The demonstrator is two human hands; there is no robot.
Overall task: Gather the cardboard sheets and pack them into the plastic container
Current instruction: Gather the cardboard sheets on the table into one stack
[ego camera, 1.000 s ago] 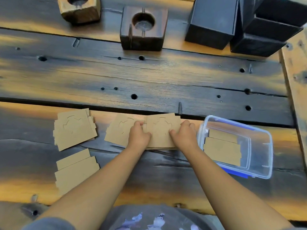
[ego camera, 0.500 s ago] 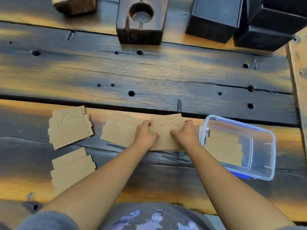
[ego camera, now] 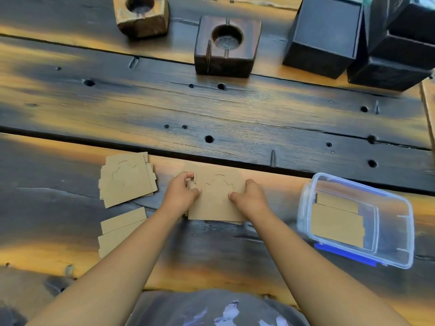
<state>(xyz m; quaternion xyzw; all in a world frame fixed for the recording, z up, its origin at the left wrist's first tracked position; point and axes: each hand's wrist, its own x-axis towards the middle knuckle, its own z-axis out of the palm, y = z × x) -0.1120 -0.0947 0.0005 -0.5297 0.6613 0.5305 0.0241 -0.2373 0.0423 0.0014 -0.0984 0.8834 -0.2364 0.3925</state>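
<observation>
Far-left stack [ego camera: 128, 178]: cardboard sheets with cut outlines, lying loose on the desk [ego camera: 235, 109], untouched, well apart from the tub.
Near-left stack [ego camera: 120, 229]: plainer sheets just below the first stack, partly hidden by the left forearm, also waiting.
Left hand [ego camera: 180, 196]: grip closed on the left edge of the middle stack, fingers curled over it.
Middle stack [ego camera: 216, 196]: squared up between both hands, resting on the desk, near the tub but not in it.
Right hand [ego camera: 250, 198]: grip pressed on the right edge of the same stack.
Tub [ego camera: 400, 231]: clear plastic, open, right of the hands, already holding some flat sheets.
Progress: roughly partway by judgement; one batch packed, one in hand, two left.
</observation>
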